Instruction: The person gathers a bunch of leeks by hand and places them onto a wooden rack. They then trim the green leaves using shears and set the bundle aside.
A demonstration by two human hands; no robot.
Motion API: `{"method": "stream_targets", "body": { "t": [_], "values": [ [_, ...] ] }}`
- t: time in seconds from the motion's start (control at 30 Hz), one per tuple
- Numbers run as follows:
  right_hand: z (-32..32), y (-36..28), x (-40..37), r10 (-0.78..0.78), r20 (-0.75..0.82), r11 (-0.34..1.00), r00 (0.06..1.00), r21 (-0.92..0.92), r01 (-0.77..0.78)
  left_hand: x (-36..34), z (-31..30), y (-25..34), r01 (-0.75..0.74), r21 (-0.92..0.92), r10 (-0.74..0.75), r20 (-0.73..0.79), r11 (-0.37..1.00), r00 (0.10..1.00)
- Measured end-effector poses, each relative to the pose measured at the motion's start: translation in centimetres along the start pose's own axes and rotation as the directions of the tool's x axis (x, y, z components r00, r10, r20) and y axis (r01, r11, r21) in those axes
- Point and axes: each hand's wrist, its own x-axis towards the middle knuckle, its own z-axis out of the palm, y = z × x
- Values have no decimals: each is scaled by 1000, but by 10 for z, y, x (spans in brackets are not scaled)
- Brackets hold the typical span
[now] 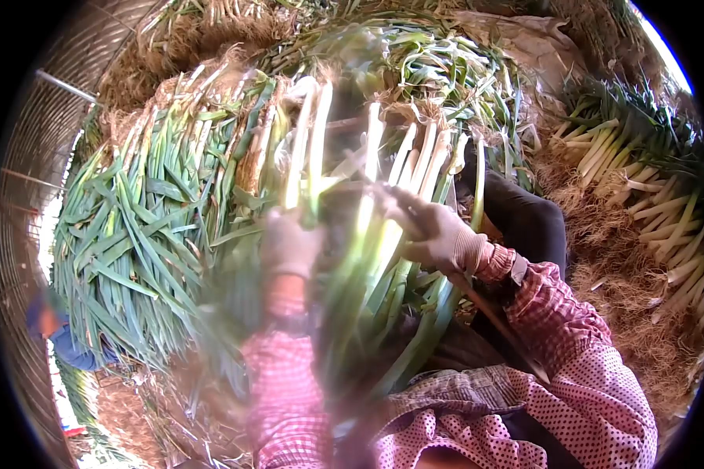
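The pink patterned sleeves lie nearest the camera, at the bottom and lower right of the frame. Left hand, centre: gloved, at the white stalks of the leeks; blur hides the fingers, so whether they are clamped cannot be told. Right hand, right of centre: gloved, fingers closed around a thin brown stick slanting toward the lower right. The leeks being worked stand mid-frame, roots up, leaves toward the lower centre. For good results, support the stalks firmly below the white section, hold root ends level, and direct the stick away from the left hand and the dark trouser leg. Outward: a leafy pile at left; a root-heavy row at right.
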Motion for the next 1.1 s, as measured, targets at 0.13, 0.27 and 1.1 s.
{"method": "stream_targets", "body": {
  "t": [0.13,0.27,1.1],
  "values": [
    [-5,24,-2,-255,252,945,933,-141,296,-13,33,28,-141,120,77,425,983,902],
    [-3,-7,17,-39,159,916,987,-388,99,-16,11,16,-300,-341,434,441,891,786],
    [-22,1,4,-32,-19,823,999,-568,15,108,-96,84,-476,237,181,713,847,678]
  ]
}}
